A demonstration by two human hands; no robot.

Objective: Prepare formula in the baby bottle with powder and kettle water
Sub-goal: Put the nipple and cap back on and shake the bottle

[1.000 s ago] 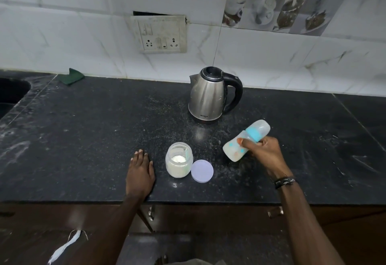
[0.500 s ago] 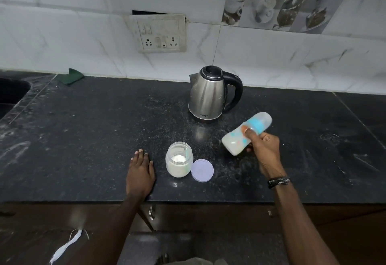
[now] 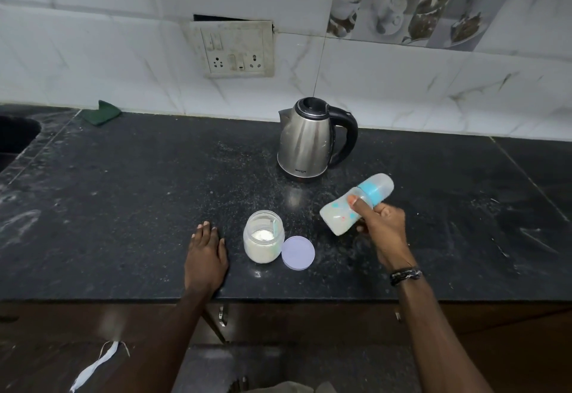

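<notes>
We've got the baby bottle (image 3: pixel 356 203) up off the surface (image 3: pixel 123 207) in our right hand (image 3: pixel 382 231), fingers wrapped round its waist and thumb pressed on top. It's tipped nearly sideways, frosted cap and blue collar pointing up-right toward the kettle (image 3: pixel 306 142), cloudy body with little coloured prints pointing down-left. Compared to half a second ago, the bottle sits about the same place and tilt, barely shifted. Our left hand (image 3: pixel 205 256) hasn't moved, lying flat with straight fingers on the speckled black stone, just left of the powder jar (image 3: pixel 263 238). That jar is clear, rounded, open, with white powder and a scoop inside. Its flat lilac lid (image 3: pixel 298 252) lies touching it on the right. The kettle is brushed steel with a black handle.
</notes>
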